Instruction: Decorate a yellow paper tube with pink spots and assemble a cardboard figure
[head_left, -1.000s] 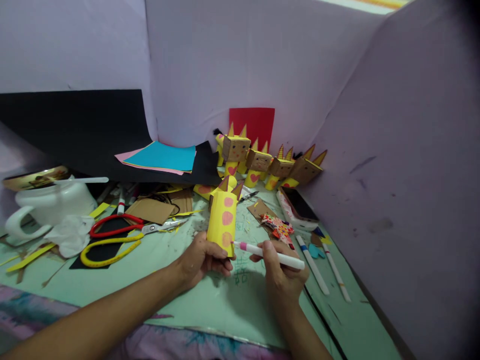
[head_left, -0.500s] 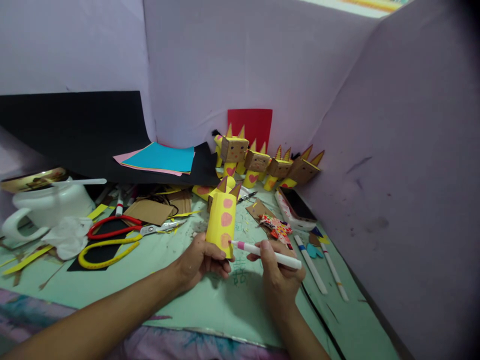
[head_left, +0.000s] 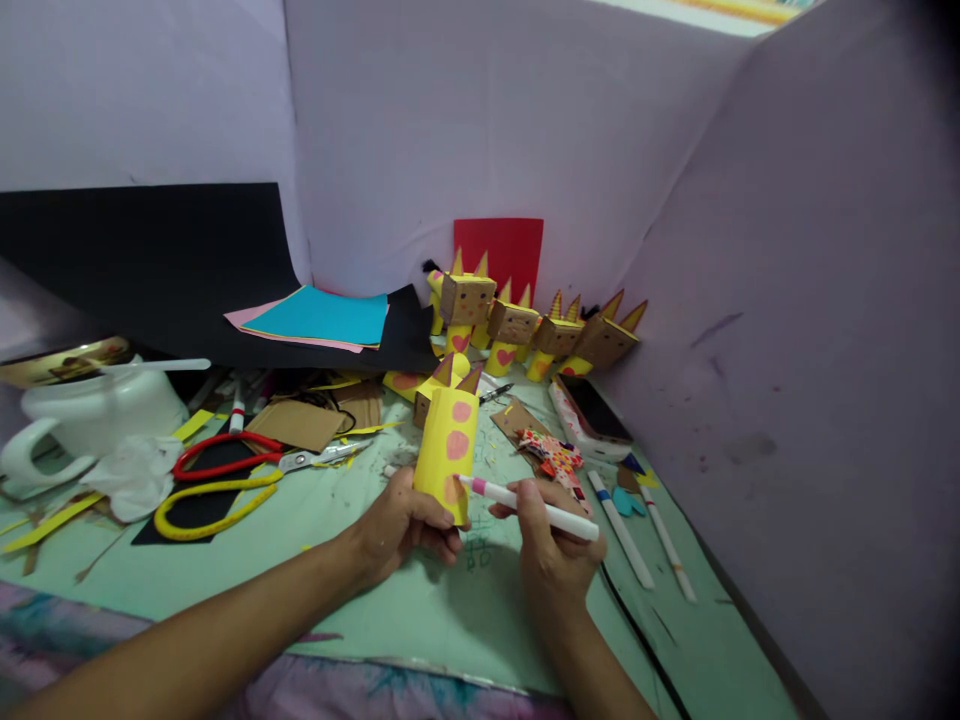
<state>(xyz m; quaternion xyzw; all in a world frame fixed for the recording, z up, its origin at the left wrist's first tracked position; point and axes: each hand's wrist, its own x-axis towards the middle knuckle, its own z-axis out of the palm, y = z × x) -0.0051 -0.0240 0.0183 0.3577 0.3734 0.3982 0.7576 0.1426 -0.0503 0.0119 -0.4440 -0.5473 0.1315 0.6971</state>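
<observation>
A yellow paper tube [head_left: 439,450] with pink spots down its side stands tilted in my left hand [head_left: 409,518], whose thumb and fingers wrap its lower end. What looks like a white pen end shows behind that hand. My right hand [head_left: 555,550] is closed around a white marker [head_left: 551,515] with a pink collar. The marker's tip touches the lowest pink spot on the tube. Just behind the tube's top lies another yellow figure [head_left: 405,382] with pointed ears, partly hidden by it.
Several yellow figures with cardboard heads [head_left: 469,297] stand at the back. Scissors [head_left: 281,465], cardboard pieces [head_left: 304,425] and a white teapot-like vessel [head_left: 105,410] are on the left. Two markers [head_left: 621,530], a phone [head_left: 596,408] and patterned scraps [head_left: 551,455] lie right. Coloured paper [head_left: 322,315] sits behind.
The tube has turned slightly to the right in my left hand, so its spots show nearer the right edge. The marker tip has shifted a little left and up on the lowest spot.
</observation>
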